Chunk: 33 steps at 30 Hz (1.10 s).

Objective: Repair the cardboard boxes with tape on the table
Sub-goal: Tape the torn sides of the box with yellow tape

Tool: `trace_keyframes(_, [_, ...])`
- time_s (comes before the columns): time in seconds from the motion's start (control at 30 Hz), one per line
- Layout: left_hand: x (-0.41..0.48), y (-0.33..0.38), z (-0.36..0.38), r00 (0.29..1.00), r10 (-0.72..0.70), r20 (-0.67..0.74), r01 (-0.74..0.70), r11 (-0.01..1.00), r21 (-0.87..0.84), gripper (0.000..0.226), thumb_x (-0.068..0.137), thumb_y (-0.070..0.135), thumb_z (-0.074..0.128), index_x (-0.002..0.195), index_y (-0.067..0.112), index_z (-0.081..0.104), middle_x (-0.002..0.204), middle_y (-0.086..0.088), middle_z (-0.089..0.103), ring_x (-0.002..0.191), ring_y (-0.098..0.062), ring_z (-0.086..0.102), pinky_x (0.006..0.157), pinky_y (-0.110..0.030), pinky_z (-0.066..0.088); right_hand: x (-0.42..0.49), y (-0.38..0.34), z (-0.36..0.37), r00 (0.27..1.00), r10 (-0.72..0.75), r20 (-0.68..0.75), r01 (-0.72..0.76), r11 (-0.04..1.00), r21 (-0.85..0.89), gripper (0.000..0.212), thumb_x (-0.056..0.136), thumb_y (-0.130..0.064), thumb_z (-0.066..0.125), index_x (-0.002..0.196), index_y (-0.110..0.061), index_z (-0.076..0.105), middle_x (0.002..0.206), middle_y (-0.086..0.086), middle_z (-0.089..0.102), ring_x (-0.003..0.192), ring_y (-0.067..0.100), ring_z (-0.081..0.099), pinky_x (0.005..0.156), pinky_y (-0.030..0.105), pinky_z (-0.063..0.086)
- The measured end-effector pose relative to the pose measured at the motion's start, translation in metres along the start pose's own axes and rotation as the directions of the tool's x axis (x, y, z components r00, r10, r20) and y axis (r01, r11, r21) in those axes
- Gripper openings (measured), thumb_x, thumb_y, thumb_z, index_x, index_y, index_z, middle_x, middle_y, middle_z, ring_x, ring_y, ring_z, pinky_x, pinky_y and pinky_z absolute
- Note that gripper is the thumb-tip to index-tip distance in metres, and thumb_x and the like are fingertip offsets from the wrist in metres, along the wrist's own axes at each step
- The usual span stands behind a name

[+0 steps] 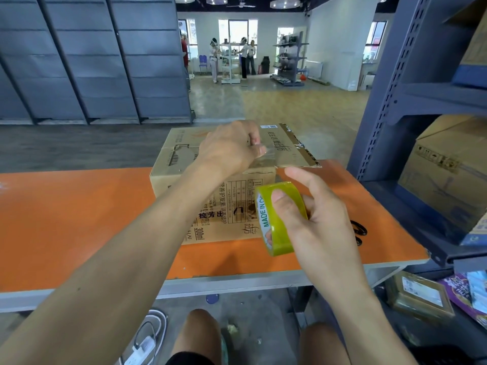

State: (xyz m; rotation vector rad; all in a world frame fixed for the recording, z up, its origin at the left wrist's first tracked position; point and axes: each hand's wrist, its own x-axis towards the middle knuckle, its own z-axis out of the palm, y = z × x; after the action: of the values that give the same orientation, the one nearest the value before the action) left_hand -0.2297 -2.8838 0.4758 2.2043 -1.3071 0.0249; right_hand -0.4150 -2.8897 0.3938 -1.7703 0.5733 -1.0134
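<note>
Right hand (316, 219) grips glossy tape roll (279, 243); left hand (229, 151) pinches strip (266, 160).

The right hand (316, 214) hides most of the black scissors (359, 229); the left hand (226, 151) covers the box (174, 154) seam.

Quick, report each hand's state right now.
Left hand: pinching the free end of the clear tape strip on top of the cardboard box.
Right hand: gripping the tape roll.
</note>
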Motion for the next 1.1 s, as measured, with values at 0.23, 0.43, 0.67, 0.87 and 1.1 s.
trace_keyframes(0.23, [-0.004, 0.004, 0.002, 1.000, -0.026, 0.007, 0.026, 0.998, 0.059, 0.021, 0.097, 0.042, 0.066, 0.084, 0.030, 0.055, 0.085, 0.010, 0.055, 0.095, -0.024, 0.058, 0.078, -0.033, 0.041, -0.002, 0.002, 0.001, 1.000, 0.004, 0.008, -0.004, 1.000, 0.003, 0.056, 0.080, -0.066, 0.054, 0.134, -0.050, 0.049, 0.124, -0.001, 0.069, 0.114, 0.029, 0.068, 0.096, 0.054, 0.054])
trace_keyframes(0.43, [-0.006, 0.009, 0.002, 0.998, -0.062, 0.015, 0.060, 0.993, 0.104, 0.020, 0.095, 0.044, 0.068, 0.087, 0.028, 0.058, 0.111, -0.001, 0.067, 0.110, -0.028, 0.060, 0.091, -0.038, 0.048, -0.002, 0.005, 0.001, 1.000, 0.009, 0.006, -0.009, 1.000, -0.001, 0.054, 0.081, -0.065, 0.054, 0.132, -0.050, 0.050, 0.125, -0.002, 0.069, 0.113, 0.027, 0.068, 0.096, 0.054, 0.054])
trace_keyframes(0.67, [-0.010, 0.011, 0.002, 0.998, -0.059, -0.031, 0.063, 0.992, 0.110, 0.057, 0.091, 0.040, 0.073, 0.132, 0.016, 0.042, 0.131, -0.009, 0.053, 0.117, -0.034, 0.058, 0.095, -0.043, 0.047, -0.004, 0.011, 0.003, 0.999, 0.034, 0.004, -0.034, 0.999, -0.026, 0.055, 0.079, -0.066, 0.052, 0.132, -0.050, 0.050, 0.125, -0.003, 0.068, 0.111, 0.028, 0.068, 0.094, 0.052, 0.055])
trace_keyframes(0.87, [-0.014, 0.003, 0.005, 0.994, 0.099, -0.049, -0.090, 0.985, 0.148, 0.015, 0.099, 0.033, 0.064, 0.100, 0.048, 0.063, 0.114, 0.006, 0.049, 0.110, -0.024, 0.061, 0.094, -0.042, 0.050, -0.008, 0.012, 0.003, 0.996, 0.088, 0.010, -0.088, 0.996, -0.010, 0.037, 0.098, -0.039, 0.061, 0.135, -0.039, 0.055, 0.123, 0.005, 0.066, 0.069, 0.019, 0.075, 0.082, 0.051, 0.059])
trace_keyframes(1.1, [-0.018, -0.013, 0.007, 0.969, 0.220, -0.116, -0.209, 0.972, 0.104, 0.031, 0.099, 0.025, 0.064, 0.125, 0.042, 0.067, 0.115, 0.006, 0.059, 0.107, -0.022, 0.063, 0.097, -0.040, 0.049, -0.006, 0.014, 0.003, 0.995, 0.104, -0.006, -0.104, 0.993, -0.054, 0.039, 0.101, -0.025, 0.060, 0.139, -0.029, 0.055, 0.132, 0.000, 0.062, 0.073, -0.003, 0.071, 0.072, 0.023, 0.058])
